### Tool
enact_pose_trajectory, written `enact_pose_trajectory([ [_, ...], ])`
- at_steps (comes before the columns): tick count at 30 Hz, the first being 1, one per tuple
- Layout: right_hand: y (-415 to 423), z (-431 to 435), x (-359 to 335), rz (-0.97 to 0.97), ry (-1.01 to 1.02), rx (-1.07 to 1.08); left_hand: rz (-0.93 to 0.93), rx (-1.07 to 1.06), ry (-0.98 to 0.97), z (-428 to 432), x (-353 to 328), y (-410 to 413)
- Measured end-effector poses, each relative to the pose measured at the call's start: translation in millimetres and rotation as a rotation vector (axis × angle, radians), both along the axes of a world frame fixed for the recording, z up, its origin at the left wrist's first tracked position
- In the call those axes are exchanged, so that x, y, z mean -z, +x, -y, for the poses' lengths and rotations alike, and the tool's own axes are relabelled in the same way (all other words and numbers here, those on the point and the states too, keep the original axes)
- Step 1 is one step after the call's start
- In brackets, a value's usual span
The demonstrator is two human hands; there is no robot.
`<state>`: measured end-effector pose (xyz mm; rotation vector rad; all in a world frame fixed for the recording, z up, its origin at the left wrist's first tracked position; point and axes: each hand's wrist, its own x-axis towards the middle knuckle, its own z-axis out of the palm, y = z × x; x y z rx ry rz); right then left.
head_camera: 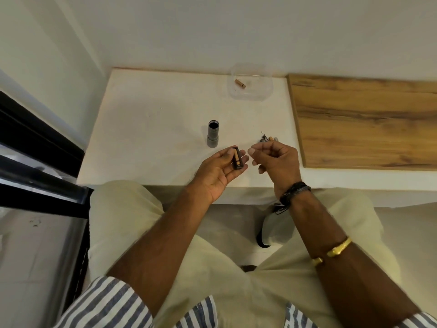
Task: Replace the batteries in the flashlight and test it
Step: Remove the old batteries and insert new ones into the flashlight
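Observation:
A grey flashlight body (213,133) stands upright on the white table (146,129), its open end facing up. My left hand (220,171) holds a black battery holder (237,158) with a copper-and-black battery in it, just in front of the flashlight. My right hand (275,159) hovers close to the right of the holder, fingers curled, thumb and forefinger pinched; I cannot see anything between them. Several loose batteries and a small dark part (268,139) lie on the table just behind my right hand. Another copper battery (240,83) lies in a clear plastic container (267,91) at the back.
A wooden board (364,119) covers the table's right side. A black-framed glass surface (35,162) borders the left. A wall rises directly behind the table. My legs are under the table's front edge.

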<state>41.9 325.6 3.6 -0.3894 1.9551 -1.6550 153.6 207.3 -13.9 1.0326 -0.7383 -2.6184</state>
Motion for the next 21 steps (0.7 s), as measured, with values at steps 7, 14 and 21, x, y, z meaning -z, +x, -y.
enact_pose_trajectory([
  [7,-34.8,34.2,-1.2,0.063,-0.013,0.080,0.064,-0.063,-0.067,8.0,9.2,-14.5],
  [14,-101.4,102.0,-4.1,-0.008,0.004,0.143,0.024,-0.120,0.056,18.6,6.7,-24.4],
  [21,-171.7,169.4,-5.5,-0.376,0.273,0.078,0.049,-0.113,0.129,21.9,15.5,-29.3],
])
